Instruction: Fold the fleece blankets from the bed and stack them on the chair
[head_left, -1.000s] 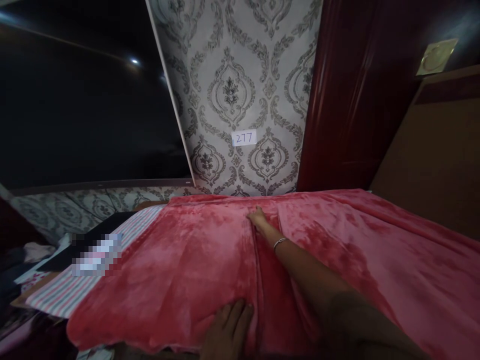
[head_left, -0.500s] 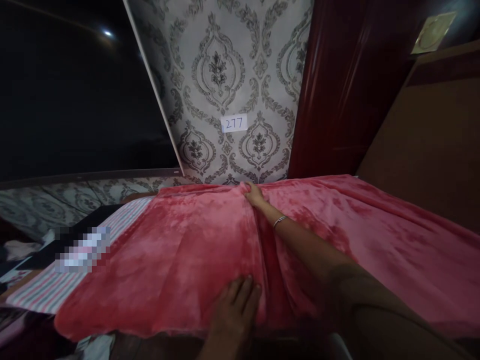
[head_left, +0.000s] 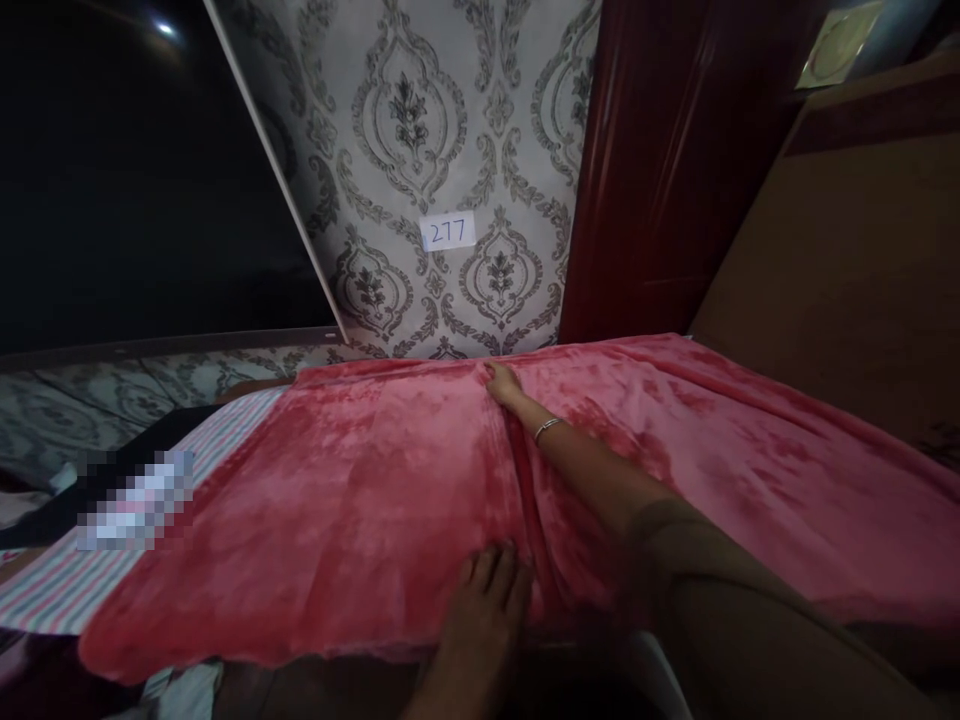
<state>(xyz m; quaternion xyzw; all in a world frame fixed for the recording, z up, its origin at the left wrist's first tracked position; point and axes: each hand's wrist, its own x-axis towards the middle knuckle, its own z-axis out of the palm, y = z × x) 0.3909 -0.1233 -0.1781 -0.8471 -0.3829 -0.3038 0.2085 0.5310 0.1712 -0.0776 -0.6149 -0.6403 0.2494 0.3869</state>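
The right hand (head_left: 504,385), its fingers curled (whether they pinch anything, I cannot tell), touches the far end of the pink blanket (head_left: 360,500) spread below the patterned wall (head_left: 409,110), while the left hand (head_left: 486,605) lies flat, fingers extended, near the blanket's front edge.

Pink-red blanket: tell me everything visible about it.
The blanket looks like soft plush, mottled pink and deeper red. It lies spread out, its far edge near the patterned wall, its left side bordering a striped cloth. A layered edge and dark red furrow run from near to far across the middle; the right part shows long creases. The left hand rests on it near the front, fingers extended; the right hand touches it toward the back; its grip is unclear.
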